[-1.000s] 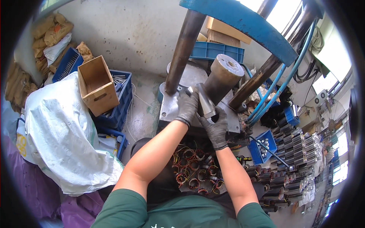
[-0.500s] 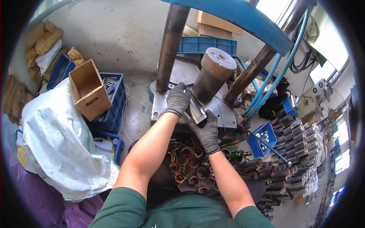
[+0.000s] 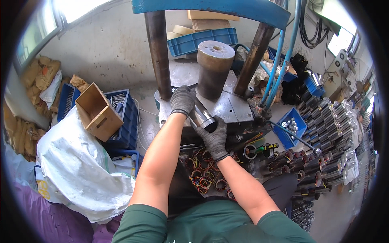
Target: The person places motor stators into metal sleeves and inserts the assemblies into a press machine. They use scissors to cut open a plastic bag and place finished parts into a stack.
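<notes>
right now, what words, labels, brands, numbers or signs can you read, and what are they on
White bag at left: yellow print, only partly in view; not quoted here.
Green shirt: white lettering, cut off by the lower edge; unreadable.
Brown paper bag: faint reddish mark, too blurred to read.
Metal tube: no lettering I can make out.

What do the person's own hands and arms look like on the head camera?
The left hand and right hand wear matching grey, finely striped fabric gloves with darker wrist cuffs. Dark green, short fabric sleeves end on the upper arms, leaving the forearms bare. No cables or markings show on them.
</notes>
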`<action>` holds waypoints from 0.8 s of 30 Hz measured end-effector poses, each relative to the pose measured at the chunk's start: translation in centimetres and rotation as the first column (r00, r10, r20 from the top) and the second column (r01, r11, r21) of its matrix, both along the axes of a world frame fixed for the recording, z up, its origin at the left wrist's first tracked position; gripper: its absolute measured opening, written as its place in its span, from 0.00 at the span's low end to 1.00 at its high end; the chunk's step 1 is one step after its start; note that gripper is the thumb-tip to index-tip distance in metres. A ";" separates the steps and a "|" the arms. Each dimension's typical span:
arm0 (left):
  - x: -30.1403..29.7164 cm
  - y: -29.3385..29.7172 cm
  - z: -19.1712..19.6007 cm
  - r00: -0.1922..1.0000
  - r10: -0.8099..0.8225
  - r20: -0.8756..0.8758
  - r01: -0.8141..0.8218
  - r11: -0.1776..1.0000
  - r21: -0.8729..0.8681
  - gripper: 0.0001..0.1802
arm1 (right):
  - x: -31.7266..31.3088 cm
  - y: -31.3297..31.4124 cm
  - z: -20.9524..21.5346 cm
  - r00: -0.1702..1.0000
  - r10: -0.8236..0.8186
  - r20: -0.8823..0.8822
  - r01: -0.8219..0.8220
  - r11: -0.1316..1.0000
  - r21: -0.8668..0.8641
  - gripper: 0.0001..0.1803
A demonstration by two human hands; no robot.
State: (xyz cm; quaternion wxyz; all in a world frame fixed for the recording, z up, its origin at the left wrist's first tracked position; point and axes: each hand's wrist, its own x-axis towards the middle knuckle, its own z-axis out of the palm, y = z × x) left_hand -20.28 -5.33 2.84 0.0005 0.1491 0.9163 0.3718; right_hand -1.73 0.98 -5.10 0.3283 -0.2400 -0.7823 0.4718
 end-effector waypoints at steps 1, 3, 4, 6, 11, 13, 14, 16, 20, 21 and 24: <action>0.0 0.1 0.0 1.000 0.012 -0.010 -0.012 1.000 -0.020 0.24 | 0.1 -0.2 0.1 1.000 0.002 -0.025 -0.004 0.998 -0.057 0.52; 0.2 0.4 0.3 1.000 0.011 0.012 -0.011 1.000 -0.026 0.24 | 0.2 -0.1 -0.5 1.000 -0.008 -0.030 0.006 0.998 -0.067 0.51; 0.4 0.6 0.6 0.999 0.013 0.039 -0.012 1.000 -0.023 0.24 | 0.1 0.1 -0.8 0.999 -0.017 -0.030 0.014 0.997 -0.069 0.50; 1.0 1.2 1.2 1.000 0.008 0.025 -0.006 0.996 -0.085 0.23 | 0.3 0.5 -1.5 0.999 -0.025 -0.044 0.020 0.995 -0.096 0.50; -0.9 0.0 2.1 0.997 -0.028 -0.068 0.006 0.952 -0.305 0.22 | 3.9 0.1 -3.3 0.993 -0.050 -0.108 0.031 0.984 -0.176 0.46; -1.6 -0.7 3.0 0.990 -0.125 -0.061 0.087 0.898 -0.431 0.23 | 7.4 0.1 -3.9 0.981 0.021 -0.192 -0.109 0.880 -0.463 0.46; -1.3 -0.4 3.7 0.984 -0.171 -0.041 0.131 0.871 -0.474 0.23 | 8.9 1.1 -4.4 0.980 0.043 -0.196 -0.147 0.821 -0.551 0.46; -1.6 -0.1 3.7 0.993 -0.116 -0.028 0.092 0.890 -0.447 0.23 | 10.4 3.7 -2.8 0.966 0.120 -0.229 -0.256 0.543 -0.799 0.46; -2.2 -1.0 2.0 0.997 0.046 -0.056 -0.061 0.952 -0.301 0.24 | 9.9 6.0 4.7 0.828 -0.021 -0.560 -0.559 0.034 -0.829 0.38; -2.0 -1.2 1.9 0.998 0.062 -0.033 -0.068 0.964 -0.257 0.24 | 9.4 7.0 5.8 0.790 0.018 -0.613 -0.609 0.142 -0.780 0.35; -0.9 -2.1 1.3 0.992 0.125 -0.008 -0.125 0.987 -0.097 0.24 | 6.4 10.2 9.4 0.734 0.142 -0.664 -0.656 0.401 -0.639 0.35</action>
